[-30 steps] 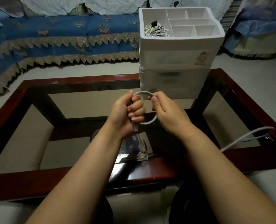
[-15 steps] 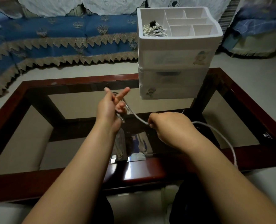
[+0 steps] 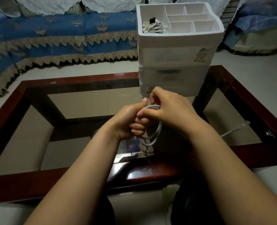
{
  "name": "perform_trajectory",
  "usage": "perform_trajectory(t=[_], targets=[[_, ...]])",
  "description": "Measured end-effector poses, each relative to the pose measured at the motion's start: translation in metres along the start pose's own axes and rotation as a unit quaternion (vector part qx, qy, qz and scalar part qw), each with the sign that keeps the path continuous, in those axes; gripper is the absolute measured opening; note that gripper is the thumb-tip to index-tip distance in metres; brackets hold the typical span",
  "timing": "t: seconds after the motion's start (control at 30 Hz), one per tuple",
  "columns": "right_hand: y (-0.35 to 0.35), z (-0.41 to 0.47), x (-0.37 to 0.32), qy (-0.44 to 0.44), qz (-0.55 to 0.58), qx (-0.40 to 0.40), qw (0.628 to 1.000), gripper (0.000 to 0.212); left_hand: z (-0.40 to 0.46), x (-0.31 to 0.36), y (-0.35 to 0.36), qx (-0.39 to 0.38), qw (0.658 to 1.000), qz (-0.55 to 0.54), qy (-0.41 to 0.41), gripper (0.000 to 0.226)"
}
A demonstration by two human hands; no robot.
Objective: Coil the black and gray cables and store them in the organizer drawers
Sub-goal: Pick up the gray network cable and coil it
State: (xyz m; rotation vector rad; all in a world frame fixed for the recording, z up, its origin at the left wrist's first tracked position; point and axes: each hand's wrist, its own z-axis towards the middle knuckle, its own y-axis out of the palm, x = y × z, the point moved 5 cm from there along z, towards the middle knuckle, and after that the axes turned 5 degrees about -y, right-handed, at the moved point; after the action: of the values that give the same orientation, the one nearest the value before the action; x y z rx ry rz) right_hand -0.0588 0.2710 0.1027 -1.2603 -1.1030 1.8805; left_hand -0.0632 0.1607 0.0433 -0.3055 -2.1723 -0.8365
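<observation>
Both hands gripped the looped thin gray cable (image 3: 155,129): left hand (image 3: 131,120) clenching the coil, right hand (image 3: 168,109) pinching its top; the white plastic drawer organizer (image 3: 175,62) stood directly beyond, at the desk's far edge.

The room I see is dim, with a soft, even light and no hard shadows. The brightest thing is the white organizer (image 3: 175,51), its top rim nearly washed out. The glass of the counter (image 3: 79,103) mirrors pale floor tones, and a small glare spot shines on its red wooden front edge, just below my wrists. Under the glass it goes dark. My forearms look sharp enough, but the blue sofa cover (image 3: 53,38) smears at the far left. The wide lens bows the counter's edges and stretches my arms toward the bottom corners.
</observation>
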Motion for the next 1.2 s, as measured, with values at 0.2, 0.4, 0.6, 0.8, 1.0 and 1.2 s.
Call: perform_trajectory(t=[0.2,0.4,0.6,0.8,1.0,1.2], targets=[[-0.010,-0.002,0.026,0.029,0.224,0.024,0.974,0.026,0.002,0.000,0.003,-0.128,0.988,-0.081,0.005,0.040],[0.002,0.001,0.027,0.044,0.245,0.103,0.963,0.033,0.003,0.004,0.007,-0.139,0.982,-0.122,0.037,0.048],[0.012,0.003,0.032,0.087,0.251,0.112,0.958,0.037,0.003,0.004,0.006,-0.119,0.981,-0.148,0.040,0.057],[0.018,0.005,0.034,0.115,0.288,0.076,0.948,0.031,0.001,0.009,0.002,-0.155,0.963,-0.204,0.083,0.047],[0.019,-0.008,0.046,0.120,0.180,-0.028,0.976,0.020,-0.011,0.024,-0.042,0.058,0.877,-0.435,0.194,0.044],[0.015,-0.020,0.030,0.053,-0.016,-0.123,0.991,0.024,-0.026,0.022,-0.075,0.243,0.814,-0.461,0.256,0.044]])
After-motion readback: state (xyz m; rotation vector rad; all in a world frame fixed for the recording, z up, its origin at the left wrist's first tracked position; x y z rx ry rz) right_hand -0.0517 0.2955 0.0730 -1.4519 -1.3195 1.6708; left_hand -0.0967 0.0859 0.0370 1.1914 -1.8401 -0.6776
